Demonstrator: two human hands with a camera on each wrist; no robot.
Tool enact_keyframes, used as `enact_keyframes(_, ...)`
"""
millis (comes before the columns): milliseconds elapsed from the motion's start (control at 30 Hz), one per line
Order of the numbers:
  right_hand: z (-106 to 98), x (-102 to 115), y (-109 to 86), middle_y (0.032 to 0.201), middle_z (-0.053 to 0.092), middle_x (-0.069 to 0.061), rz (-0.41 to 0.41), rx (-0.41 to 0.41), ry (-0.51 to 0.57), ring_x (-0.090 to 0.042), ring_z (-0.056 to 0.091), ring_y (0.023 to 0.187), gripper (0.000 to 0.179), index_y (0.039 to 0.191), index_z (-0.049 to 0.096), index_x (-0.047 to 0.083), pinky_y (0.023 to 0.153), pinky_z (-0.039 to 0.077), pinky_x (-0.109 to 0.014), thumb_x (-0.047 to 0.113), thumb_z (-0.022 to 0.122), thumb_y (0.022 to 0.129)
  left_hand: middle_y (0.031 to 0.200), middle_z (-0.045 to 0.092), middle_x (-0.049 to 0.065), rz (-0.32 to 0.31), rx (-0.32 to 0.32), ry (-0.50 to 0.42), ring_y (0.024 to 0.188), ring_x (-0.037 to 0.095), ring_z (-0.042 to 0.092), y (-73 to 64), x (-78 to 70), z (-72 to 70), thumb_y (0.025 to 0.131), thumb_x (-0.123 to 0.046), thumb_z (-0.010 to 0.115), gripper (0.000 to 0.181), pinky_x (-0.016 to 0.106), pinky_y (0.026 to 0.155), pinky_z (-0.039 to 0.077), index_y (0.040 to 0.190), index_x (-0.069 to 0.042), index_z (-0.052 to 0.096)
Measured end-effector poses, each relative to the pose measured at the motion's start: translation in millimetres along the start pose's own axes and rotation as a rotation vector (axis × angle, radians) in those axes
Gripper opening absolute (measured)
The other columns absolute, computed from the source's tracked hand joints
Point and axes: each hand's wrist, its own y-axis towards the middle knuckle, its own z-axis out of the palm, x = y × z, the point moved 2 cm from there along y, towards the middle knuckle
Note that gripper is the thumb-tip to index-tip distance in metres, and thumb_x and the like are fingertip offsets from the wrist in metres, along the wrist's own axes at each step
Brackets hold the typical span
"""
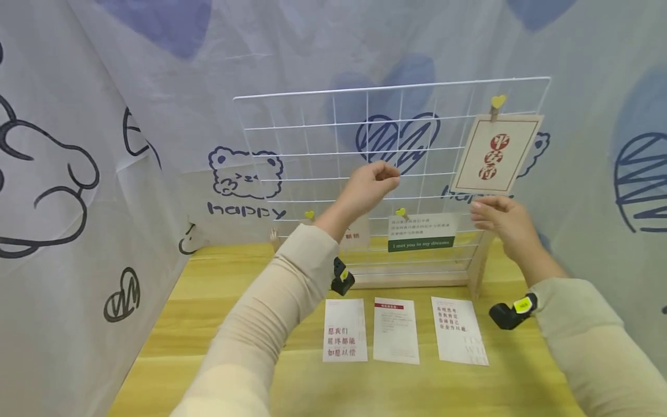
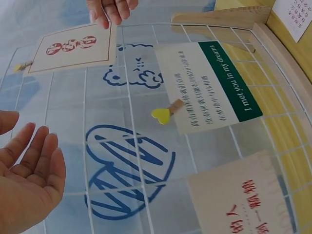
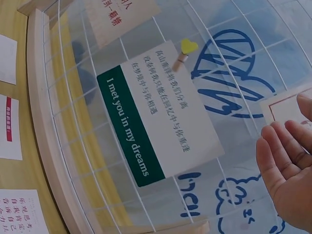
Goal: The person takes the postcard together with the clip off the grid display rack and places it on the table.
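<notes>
My left hand point(image 1: 371, 186) is held up in front of the middle of a white wire grid panel point(image 1: 333, 123), its fingers loosely bent around nothing. Just under the lower edge of a bordered card with red round characters point(image 1: 496, 155) is my right hand point(image 1: 504, 225), its fingers relaxed; its fingertips overlap that card's edge in the left wrist view. A clothespin with a yellow heart point(image 1: 497, 104) fastens the card at the grid's upper right. Lower on the grid, another heart clothespin point(image 2: 165, 113) holds a white and green card point(image 3: 156, 114).
A further card with red characters point(image 2: 241, 200) hangs at lower left, partly hidden by my left arm in the head view. Three paper cards, among them one with a red strip point(image 1: 395, 333), lie on the yellow wood-grain table point(image 1: 219, 324) before the grid's wooden base point(image 1: 417, 282). Patterned cloth point(image 1: 172, 116) surrounds it.
</notes>
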Motion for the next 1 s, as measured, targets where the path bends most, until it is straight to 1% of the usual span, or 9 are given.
enact_keyframes(167,-37,-50,34.2,0.087,0.061,0.001,-0.065,0.028,0.123,-0.012,0.059,0.076,0.021,0.098,0.059,0.011,0.063,0.049,-0.022,0.020,0.063,0.079,0.103,0.054,-0.002,0.063,0.009,0.028,0.094,0.010,0.048,9.6,-16.7,7.5,0.088,-0.023,0.049,0.025,0.021,0.077,0.042,0.109,-0.012,0.053)
enact_keyframes(233,-47,-60,43.2,0.090,0.061,0.000,-0.062,0.022,0.116,-0.014,0.059,0.079,0.023,0.099,0.059,0.012,0.064,0.049,-0.024,0.021,0.063,0.079,0.105,0.053,-0.003,0.083,0.011,0.035,0.095,0.009,0.048,13.4,-23.6,9.9,0.088,-0.024,0.049,0.025,0.021,0.077,0.042,0.110,-0.012,0.052)
enact_keyframes(333,-49,-50,40.6,0.089,0.061,0.000,-0.064,-0.018,0.123,-0.012,0.059,0.077,0.023,0.099,0.060,0.011,0.063,0.049,-0.023,0.021,0.064,0.078,0.106,0.053,-0.004,0.104,0.011,0.052,0.096,0.008,0.047,19.1,-33.5,13.1,0.088,-0.024,0.049,0.026,0.019,0.078,0.040,0.111,-0.013,0.051)
enact_keyframes(400,-40,-22,24.1,0.087,0.060,0.004,-0.039,-0.073,0.038,-0.008,0.058,0.076,0.023,0.097,0.058,0.011,0.065,0.049,-0.020,0.025,0.062,0.079,0.108,0.052,-0.005,0.115,0.016,0.064,0.098,0.007,0.046,23.0,-39.9,15.4,0.088,-0.025,0.048,0.027,0.018,0.079,0.040,0.113,-0.013,0.050)
enact_keyframes(533,-33,7,8.0,0.082,0.058,0.010,-0.048,-0.127,0.012,-0.002,0.056,0.072,0.016,0.093,0.056,0.013,0.062,0.047,-0.015,0.023,0.060,0.081,0.112,0.051,-0.004,0.137,0.018,0.063,0.100,0.007,0.046,31.0,-53.8,21.1,0.088,-0.023,0.050,0.029,0.015,0.078,0.039,0.115,-0.012,0.050)
enact_keyframes(600,-31,15,4.8,0.079,0.057,0.013,-0.044,-0.160,-0.010,0.000,0.055,0.071,0.013,0.090,0.055,0.015,0.062,0.046,-0.013,0.023,0.059,0.081,0.113,0.051,-0.005,0.135,0.022,0.069,0.100,0.005,0.046,35.2,-60.5,23.9,0.087,-0.023,0.051,0.031,0.014,0.077,0.039,0.116,-0.013,0.049)
enact_keyframes(767,-39,16,8.0,0.078,0.056,0.011,-0.025,-0.233,0.091,-0.001,0.054,0.068,0.009,0.085,0.055,0.016,0.059,0.046,-0.011,0.019,0.061,0.080,0.119,0.047,-0.009,0.124,0.031,0.085,0.100,0.002,0.046,45.2,-76.3,32.2,0.086,-0.025,0.053,0.037,0.013,0.075,0.039,0.122,-0.018,0.046)
enact_keyframes(900,-64,-12,33.8,0.088,0.055,0.006,0.031,-0.323,0.021,-0.006,0.054,0.076,0.021,0.094,0.056,0.016,0.062,0.047,-0.015,0.025,0.064,0.077,0.123,0.044,-0.012,0.124,0.032,0.093,0.100,0.001,0.046,52.5,-87.2,39.6,0.086,-0.025,0.053,0.042,0.012,0.073,0.040,0.126,-0.021,0.042)
enact_keyframes(1000,-94,-59,72.4,0.091,0.056,0.000,0.005,-0.399,0.110,-0.011,0.056,0.077,0.030,0.098,0.059,0.013,0.058,0.048,-0.019,0.020,0.071,0.071,0.125,0.041,-0.013,0.145,0.033,0.098,0.100,0.001,0.046,57.6,-92.9,44.8,0.086,-0.024,0.054,0.045,0.012,0.073,0.040,0.128,-0.022,0.039)
